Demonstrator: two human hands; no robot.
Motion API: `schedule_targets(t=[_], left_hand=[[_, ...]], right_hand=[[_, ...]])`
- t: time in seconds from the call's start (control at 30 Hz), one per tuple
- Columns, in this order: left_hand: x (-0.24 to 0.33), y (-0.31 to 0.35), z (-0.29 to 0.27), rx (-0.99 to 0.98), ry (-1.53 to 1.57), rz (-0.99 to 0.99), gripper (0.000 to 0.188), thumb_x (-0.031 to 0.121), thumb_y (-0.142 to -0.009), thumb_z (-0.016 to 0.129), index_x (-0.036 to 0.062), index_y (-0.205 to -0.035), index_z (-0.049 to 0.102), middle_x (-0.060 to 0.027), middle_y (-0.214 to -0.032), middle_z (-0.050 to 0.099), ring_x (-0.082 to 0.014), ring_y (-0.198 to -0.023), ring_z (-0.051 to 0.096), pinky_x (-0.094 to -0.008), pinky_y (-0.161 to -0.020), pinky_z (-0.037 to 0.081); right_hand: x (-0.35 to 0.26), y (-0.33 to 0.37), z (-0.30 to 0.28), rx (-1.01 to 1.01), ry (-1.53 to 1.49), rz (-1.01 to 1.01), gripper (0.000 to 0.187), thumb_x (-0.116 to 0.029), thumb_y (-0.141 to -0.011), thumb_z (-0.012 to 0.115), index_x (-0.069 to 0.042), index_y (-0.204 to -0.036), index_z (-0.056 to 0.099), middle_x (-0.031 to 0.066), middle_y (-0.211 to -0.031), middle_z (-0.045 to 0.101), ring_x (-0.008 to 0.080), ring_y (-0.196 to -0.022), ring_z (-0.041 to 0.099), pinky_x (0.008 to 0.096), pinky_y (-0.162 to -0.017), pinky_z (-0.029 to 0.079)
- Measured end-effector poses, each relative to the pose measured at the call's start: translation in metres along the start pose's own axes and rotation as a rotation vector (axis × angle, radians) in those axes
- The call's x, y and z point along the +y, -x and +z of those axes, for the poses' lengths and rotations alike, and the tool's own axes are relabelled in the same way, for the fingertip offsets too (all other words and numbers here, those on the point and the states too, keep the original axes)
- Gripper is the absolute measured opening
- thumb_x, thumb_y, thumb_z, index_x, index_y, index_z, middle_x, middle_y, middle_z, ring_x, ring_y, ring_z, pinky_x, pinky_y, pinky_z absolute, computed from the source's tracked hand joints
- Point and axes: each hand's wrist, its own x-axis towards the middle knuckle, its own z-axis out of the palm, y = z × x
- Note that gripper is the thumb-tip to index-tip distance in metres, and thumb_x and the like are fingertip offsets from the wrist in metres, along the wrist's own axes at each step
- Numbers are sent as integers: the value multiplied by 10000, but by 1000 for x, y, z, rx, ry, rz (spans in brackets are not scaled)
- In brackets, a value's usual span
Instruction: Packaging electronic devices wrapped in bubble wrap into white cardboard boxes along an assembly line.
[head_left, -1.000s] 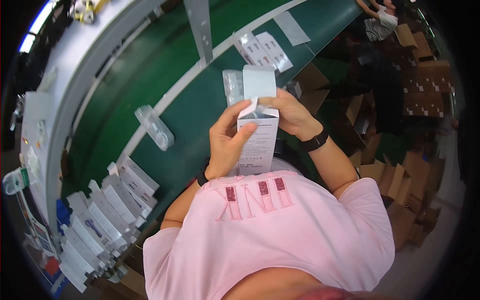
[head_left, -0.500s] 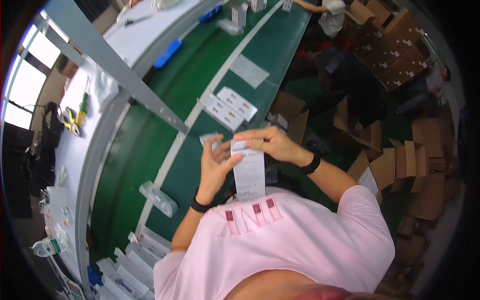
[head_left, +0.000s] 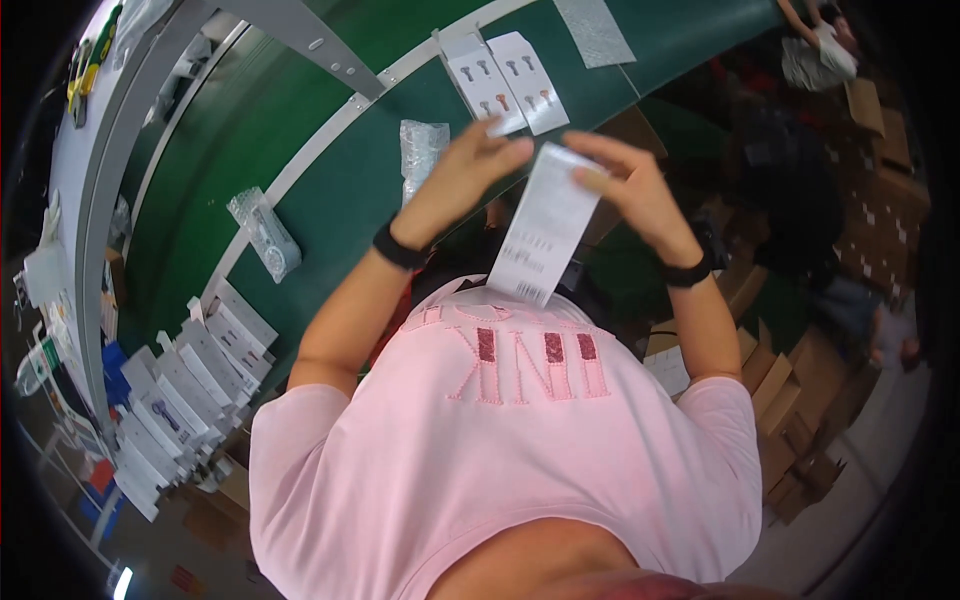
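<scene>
The right grip [head_left: 640, 200] is closed on a slim white cardboard box [head_left: 550, 222] with dark print and a barcode, thumb over its near face and fingers behind its upper edge. The box hangs below and left of that grip, tilted, its lower end close to the pink short-sleeved shirt [head_left: 520, 440]; contact there cannot be told. The left grip [head_left: 462, 178] is loosely open with nothing visible in it, its blurred fingertips just beside the box's upper left corner. A dark wristband [head_left: 398, 248] sits behind the left grip.

Just left of the left grip, a clear bubble-wrap packet [head_left: 424, 150] lies on the long green-topped desk [head_left: 340, 190]. Beyond the same grip lie two white cartons printed with small tool-like pictures [head_left: 487, 80], side by side, and past them a flat translucent bubble-wrap sheet [head_left: 597, 32]. Farther left, well apart from either grip, is a second bubble-wrapped packet [head_left: 266, 237]; lower left of it stands a packed row of white open-flapped boxes [head_left: 185, 400]. Brown cardboard cartons [head_left: 800, 410] lie right of and below the right grip.
</scene>
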Motion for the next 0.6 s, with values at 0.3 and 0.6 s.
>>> schedule_targets(t=[0.3,0.6], left_hand=[[-84,-192,-3,705,-362,-251,844,527,-640,812,-33,-1207,535,-212,-1131,591,-296,-1081,574,-369,-899,489],[-55,-66,-35,621,23,271,1128,233,-585,903,5,-1473,245,-164,-1239,557,-244,-1152,544,-384,-979,429]], right_hand=[[109,-224,-259,370,133,33,342,-204,-863,693,-57,-1171,671,31,-1024,664,126,-975,586,276,-809,478],[33,-192,-79,470,542,-538,555,-184,-856,698,-34,-1345,483,172,-1326,517,286,-1209,507,376,-1037,385]])
